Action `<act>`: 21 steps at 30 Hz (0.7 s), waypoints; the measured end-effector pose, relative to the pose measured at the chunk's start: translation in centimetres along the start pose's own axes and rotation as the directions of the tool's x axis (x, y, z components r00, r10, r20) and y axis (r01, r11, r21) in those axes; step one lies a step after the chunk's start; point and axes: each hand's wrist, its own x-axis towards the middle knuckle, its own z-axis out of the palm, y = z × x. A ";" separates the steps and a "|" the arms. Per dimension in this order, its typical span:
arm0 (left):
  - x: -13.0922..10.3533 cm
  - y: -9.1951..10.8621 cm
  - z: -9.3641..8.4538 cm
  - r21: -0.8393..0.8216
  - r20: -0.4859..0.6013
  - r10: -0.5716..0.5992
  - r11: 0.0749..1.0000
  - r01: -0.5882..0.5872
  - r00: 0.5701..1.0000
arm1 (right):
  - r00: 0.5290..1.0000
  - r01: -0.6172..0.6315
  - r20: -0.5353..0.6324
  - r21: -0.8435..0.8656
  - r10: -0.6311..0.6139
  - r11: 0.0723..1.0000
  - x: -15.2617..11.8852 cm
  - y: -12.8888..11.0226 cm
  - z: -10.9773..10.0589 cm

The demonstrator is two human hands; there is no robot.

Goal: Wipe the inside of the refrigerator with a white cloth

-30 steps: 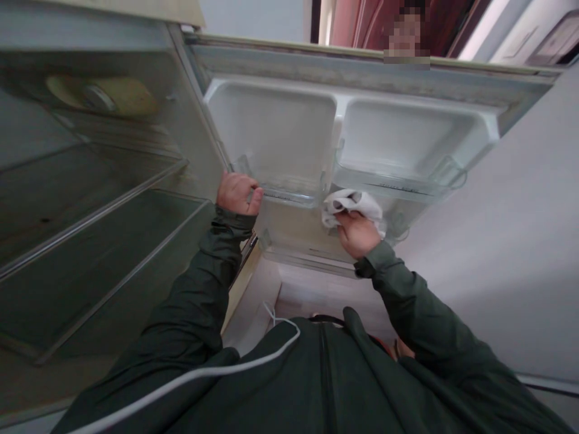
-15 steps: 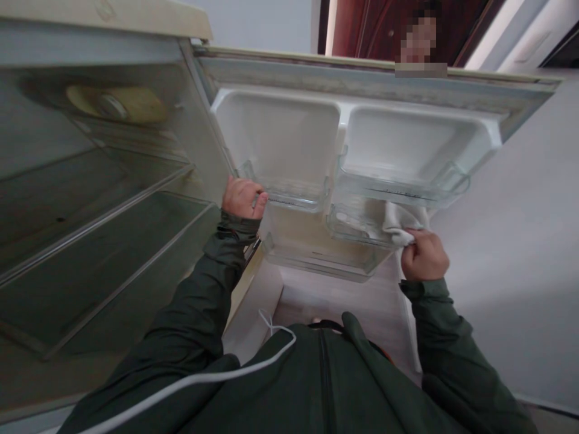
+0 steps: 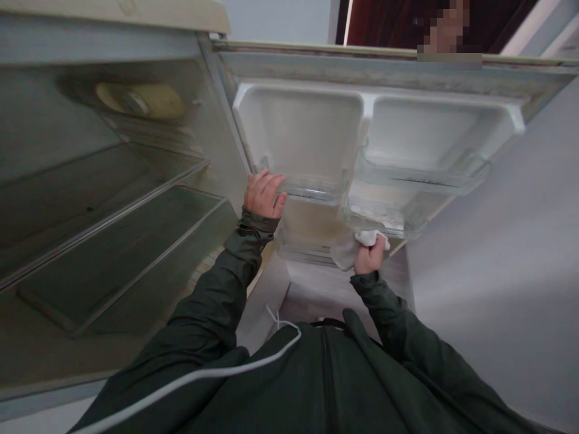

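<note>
My left hand (image 3: pixel 264 194) rests at the left end of the upper left clear door bin (image 3: pixel 312 194), fingers stretched over its edge and thumb apart. A crumpled white cloth (image 3: pixel 368 237) is pinched in my right hand (image 3: pixel 370 259), its loose part hanging to the left. That hand is just below the lower right clear door bin (image 3: pixel 414 229) and in front of the lowest left bin (image 3: pixel 301 252). All these bins sit on the inside of the open fridge door (image 3: pixel 312 126).
To the left is the fridge interior, with glass shelves (image 3: pixel 154 241) and a yellowed lamp cover (image 3: pixel 145 100). A white cable (image 3: pixel 217 372) runs across my jacket. A pale wall (image 3: pixel 493 259) stands at the right. Behind the door is a person (image 3: pixel 450 30).
My right hand has moved left and slightly down with the cloth, out from the lower right bin. My left hand's fingers have straightened over the bin edge. The view has shifted slightly.
</note>
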 end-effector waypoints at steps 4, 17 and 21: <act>-3.7 2.4 -1.6 0.009 -0.132 0.107 0.994 -0.107 0.986 | 0.961 0.215 0.171 0.036 -0.218 0.976 -1.9 -0.6 3.2; -30.8 9.6 -8.0 -0.060 0.320 -0.046 0.996 0.068 0.946 | 0.452 0.620 0.837 -0.045 -0.310 0.783 -0.4 -7.7 13.5; -32.7 8.3 -9.9 0.023 0.355 -0.271 0.959 0.281 0.895 | 0.358 0.648 0.916 -0.103 -0.183 0.754 -1.0 -6.0 14.6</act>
